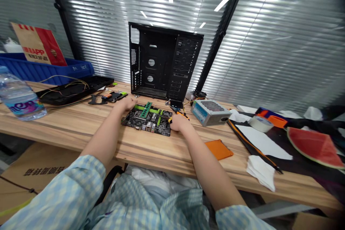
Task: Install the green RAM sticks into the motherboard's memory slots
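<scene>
Motherboard [151, 119] black, lime green; memory stick [146, 110] green; sleeves [72, 183] blue-yellow check; computer case [161, 57] black.

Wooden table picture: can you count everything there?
Wooden table: 1, brown, centre
Rectangular motherboard: 1, black-green, centre
Memory stick: 1, green, over motherboard
Open metal case: 1, black, behind
Metal power supply: 1, grey, right
Flat plate: 1, orange, right
Plastic bottle: 1, clear, left
Plastic bin: 1, blue, left
Paper bag: 1, red-brown, left
Watermelon wedge: 1, red, right
Slatted blinds: several, silvery, back
Smaller clutter: many, mixed, sides
Left hand and right hand: 2, bare, at motherboard
</scene>
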Action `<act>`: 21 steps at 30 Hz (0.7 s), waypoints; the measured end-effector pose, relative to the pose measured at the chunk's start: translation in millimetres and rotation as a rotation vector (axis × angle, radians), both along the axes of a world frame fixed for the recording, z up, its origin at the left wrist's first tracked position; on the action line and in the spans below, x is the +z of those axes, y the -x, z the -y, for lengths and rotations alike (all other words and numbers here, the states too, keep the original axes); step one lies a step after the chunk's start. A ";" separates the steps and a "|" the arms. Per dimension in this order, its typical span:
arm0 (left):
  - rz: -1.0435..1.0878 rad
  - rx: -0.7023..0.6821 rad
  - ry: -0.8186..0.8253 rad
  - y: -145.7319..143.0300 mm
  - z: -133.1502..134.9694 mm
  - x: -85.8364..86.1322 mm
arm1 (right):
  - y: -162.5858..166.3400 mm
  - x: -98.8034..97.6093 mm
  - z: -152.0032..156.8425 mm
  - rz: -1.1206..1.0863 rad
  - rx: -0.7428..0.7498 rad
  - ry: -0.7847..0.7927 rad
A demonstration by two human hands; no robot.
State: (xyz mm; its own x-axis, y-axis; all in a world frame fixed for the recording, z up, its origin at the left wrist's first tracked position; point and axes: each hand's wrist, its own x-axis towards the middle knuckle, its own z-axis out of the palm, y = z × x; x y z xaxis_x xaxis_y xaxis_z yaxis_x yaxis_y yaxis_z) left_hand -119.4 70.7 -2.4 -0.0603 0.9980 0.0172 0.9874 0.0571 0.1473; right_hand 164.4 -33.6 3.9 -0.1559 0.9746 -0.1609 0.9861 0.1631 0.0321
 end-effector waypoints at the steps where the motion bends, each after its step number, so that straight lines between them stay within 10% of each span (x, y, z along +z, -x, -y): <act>1: 0.000 0.023 0.003 0.2 1.0 1.2 | 0.0 -0.1 0.0 0.001 0.000 0.000; 21: -0.169 -0.048 0.019 -15.5 16.3 12.1 | 1.0 4.7 5.0 -0.017 -0.013 0.004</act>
State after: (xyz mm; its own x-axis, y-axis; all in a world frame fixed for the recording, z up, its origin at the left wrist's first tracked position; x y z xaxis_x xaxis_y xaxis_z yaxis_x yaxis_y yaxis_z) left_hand -103.9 54.4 9.7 -0.0107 0.9999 0.0038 0.9997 0.0108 -0.0221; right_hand 163.4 -38.7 8.7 -0.1462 0.9759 -0.1618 0.9885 0.1505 0.0145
